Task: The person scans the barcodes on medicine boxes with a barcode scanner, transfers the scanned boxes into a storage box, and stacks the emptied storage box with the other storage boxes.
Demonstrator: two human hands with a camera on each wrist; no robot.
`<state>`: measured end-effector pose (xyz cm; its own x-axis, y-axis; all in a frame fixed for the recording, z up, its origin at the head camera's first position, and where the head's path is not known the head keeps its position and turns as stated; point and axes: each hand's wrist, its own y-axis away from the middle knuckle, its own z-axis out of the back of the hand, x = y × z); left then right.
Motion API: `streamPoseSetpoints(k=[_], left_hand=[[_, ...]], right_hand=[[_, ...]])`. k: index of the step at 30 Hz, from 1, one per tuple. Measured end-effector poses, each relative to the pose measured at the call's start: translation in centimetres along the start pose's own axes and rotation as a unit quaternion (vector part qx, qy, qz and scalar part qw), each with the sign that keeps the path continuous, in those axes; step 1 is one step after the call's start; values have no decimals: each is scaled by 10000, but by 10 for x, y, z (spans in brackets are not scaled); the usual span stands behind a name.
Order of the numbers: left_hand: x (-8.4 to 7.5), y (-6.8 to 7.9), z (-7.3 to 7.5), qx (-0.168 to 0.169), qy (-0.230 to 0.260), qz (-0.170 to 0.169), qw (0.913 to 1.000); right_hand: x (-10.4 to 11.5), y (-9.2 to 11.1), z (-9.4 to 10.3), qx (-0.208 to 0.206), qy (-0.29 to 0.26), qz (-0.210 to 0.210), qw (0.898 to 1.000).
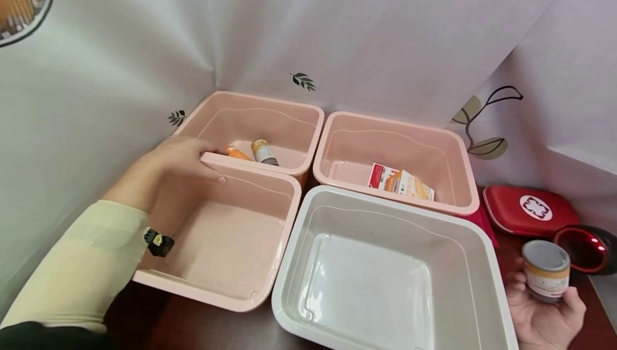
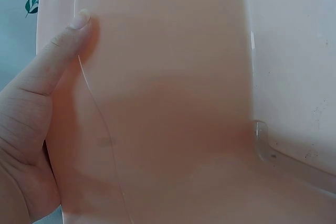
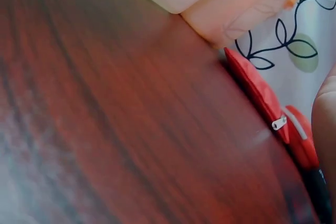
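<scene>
My left hand (image 1: 185,157) grips the back rim of the front left pink bin (image 1: 248,170). Its thumb (image 2: 68,40) lies against the bin's inner wall in the left wrist view; the other fingers go over the rim and are mostly hidden. At the far right of the head view, my right hand (image 1: 542,320) holds a small can (image 1: 546,272) with a grey end and an orange and white label. The can is out of sight in the right wrist view, where only part of the hand (image 3: 326,114) appears at the edge.
A grey-white bin (image 1: 366,269) stands front middle. The back left pink bin (image 1: 270,109) holds a can (image 1: 264,152) and an orange item (image 1: 237,152); the back right pink bin (image 1: 395,136) holds small boxes (image 1: 409,184). A red zip case (image 1: 530,211) lies near a black, red-rimmed object (image 1: 585,248).
</scene>
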<state>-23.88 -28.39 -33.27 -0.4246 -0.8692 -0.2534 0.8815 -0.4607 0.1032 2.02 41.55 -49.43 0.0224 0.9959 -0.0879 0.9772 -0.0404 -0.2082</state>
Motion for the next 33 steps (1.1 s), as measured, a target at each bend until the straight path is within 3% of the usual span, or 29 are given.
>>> streamPoseSetpoints(k=[9, 17, 33], left_hand=[[3, 3, 2, 18, 44, 61, 10000], [6, 5, 2, 11, 55, 79, 10000], [5, 8, 3, -2, -33, 41, 10000]], right_hand=[[12, 3, 6, -811, -113, 371, 9959], [15, 3, 1, -1809, -246, 1187, 9760], [15, 3, -1, -2330, -172, 1166, 9653]])
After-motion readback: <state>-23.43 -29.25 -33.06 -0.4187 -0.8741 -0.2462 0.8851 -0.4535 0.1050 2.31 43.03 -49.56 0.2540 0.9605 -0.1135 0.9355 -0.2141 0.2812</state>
